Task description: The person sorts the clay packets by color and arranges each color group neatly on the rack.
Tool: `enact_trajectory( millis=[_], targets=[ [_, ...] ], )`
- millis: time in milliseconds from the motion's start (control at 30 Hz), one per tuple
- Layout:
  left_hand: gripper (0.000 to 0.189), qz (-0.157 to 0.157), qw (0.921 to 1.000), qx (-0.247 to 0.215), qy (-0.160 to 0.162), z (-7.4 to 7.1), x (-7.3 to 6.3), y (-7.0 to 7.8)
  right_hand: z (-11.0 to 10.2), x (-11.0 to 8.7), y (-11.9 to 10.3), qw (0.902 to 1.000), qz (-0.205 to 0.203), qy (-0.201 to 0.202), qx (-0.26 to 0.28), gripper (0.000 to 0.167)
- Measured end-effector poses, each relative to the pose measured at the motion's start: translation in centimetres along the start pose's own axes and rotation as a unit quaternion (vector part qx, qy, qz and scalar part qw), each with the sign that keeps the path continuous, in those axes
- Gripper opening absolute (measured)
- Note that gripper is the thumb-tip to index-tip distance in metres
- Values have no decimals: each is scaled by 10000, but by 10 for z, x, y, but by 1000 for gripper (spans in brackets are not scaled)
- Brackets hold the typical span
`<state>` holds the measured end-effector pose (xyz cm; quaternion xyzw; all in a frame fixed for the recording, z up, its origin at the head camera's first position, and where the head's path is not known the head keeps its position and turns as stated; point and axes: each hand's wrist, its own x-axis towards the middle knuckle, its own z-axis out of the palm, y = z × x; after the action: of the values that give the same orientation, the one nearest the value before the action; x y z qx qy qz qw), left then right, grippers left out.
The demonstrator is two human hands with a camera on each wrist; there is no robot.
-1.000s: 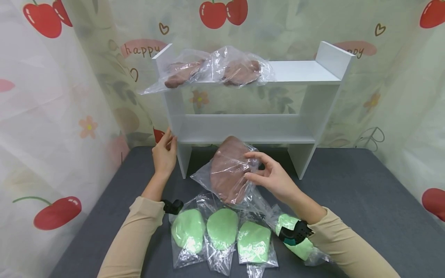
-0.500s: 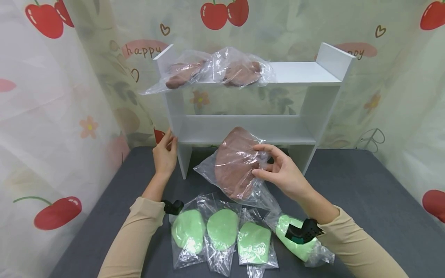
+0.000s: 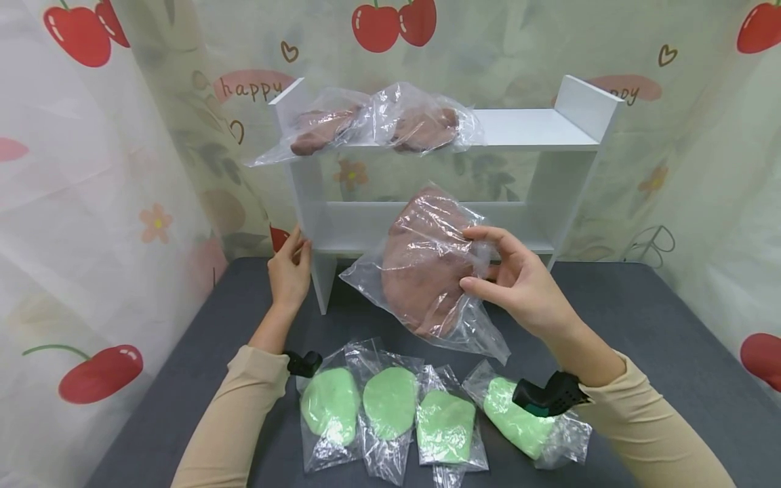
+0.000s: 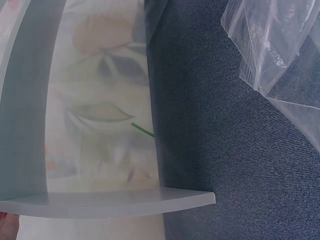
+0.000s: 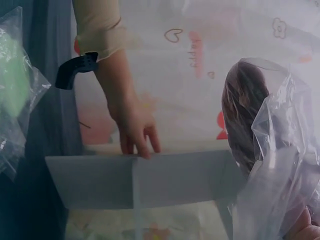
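My right hand (image 3: 525, 285) pinches the right side of a clear plastic bag with a brown, rounded flat piece (image 3: 421, 271) inside. The bagged brown piece hangs in front of the shelf's middle board, and its lower corner dangles over the table. In the right wrist view, the brown piece (image 5: 245, 110) is seen partly edge-on. My left hand (image 3: 289, 271) touches the outer left side of the white shelf unit (image 3: 439, 227), its fingers fairly straight. In the left wrist view only a bit of that hand (image 4: 8, 226) shows, below the side panel (image 4: 110, 204).
Two bagged brown pieces (image 3: 323, 129) (image 3: 425, 129) lie on the top board's left part. Several bagged green pieces (image 3: 390, 403) (image 3: 518, 417) lie in a row on the dark table (image 3: 641, 325). A printed curtain (image 3: 720, 135) encloses the back and sides.
My right hand has lifted the bagged brown piece up and to the right, so its lower end is now off the green bags. The left hand stays at the shelf's side.
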<state>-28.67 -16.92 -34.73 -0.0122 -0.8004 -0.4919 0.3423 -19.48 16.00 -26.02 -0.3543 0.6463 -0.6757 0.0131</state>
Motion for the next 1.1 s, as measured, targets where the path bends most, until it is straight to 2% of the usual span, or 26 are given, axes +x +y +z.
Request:
enact_trajectory(
  millis=[200,667,900,1100],
  targets=[
    [42,-24,10000,-22,-37,0,0,1,-3,3,-21,9992,-373,115,-25,57],
    [42,-48,10000,-18,-56,-1,0,0,-15,13,-57,9944,-802,689,-20,60],
    [42,-82,9999,-16,-82,-1,0,1,-30,24,-73,9885,-1279,486,647,56],
    [43,-88,9999,-26,-93,-1,0,1,-39,33,-86,9806,-1489,622,1112,58]
  ],
)
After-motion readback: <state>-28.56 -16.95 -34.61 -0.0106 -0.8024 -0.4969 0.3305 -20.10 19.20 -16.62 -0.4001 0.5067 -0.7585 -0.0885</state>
